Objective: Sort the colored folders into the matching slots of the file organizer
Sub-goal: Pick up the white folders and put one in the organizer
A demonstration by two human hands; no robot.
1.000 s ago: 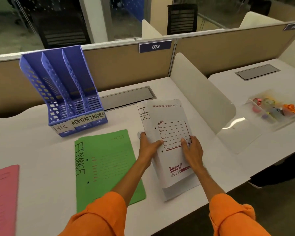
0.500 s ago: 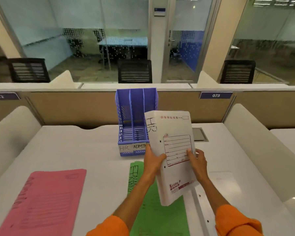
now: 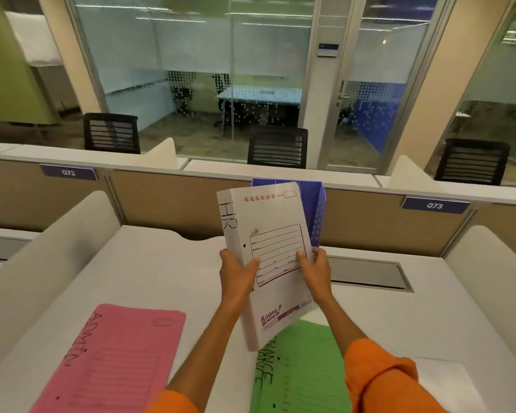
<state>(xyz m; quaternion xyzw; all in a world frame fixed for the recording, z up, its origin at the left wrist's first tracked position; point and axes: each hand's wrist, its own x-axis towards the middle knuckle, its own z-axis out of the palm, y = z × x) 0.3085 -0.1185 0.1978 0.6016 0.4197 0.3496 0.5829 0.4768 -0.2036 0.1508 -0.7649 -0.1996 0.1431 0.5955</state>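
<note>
I hold a white folder marked "HR" upright above the desk. My left hand grips its left edge and my right hand grips its right edge. Behind it stands the blue file organizer, mostly hidden by the folder; only its right side and top rim show. A pink folder marked "ADMIN" lies flat at the near left. A green folder marked "FINANCE" lies flat below my hands, partly covered by my right sleeve.
The white desk has curved white side dividers left and right and a beige back partition. A grey cable hatch sits at the right rear. Black chairs stand beyond the partition.
The white folder has been lifted off the desk and carried up toward the organizer, now covering most of it. The view has swung left and upward.
</note>
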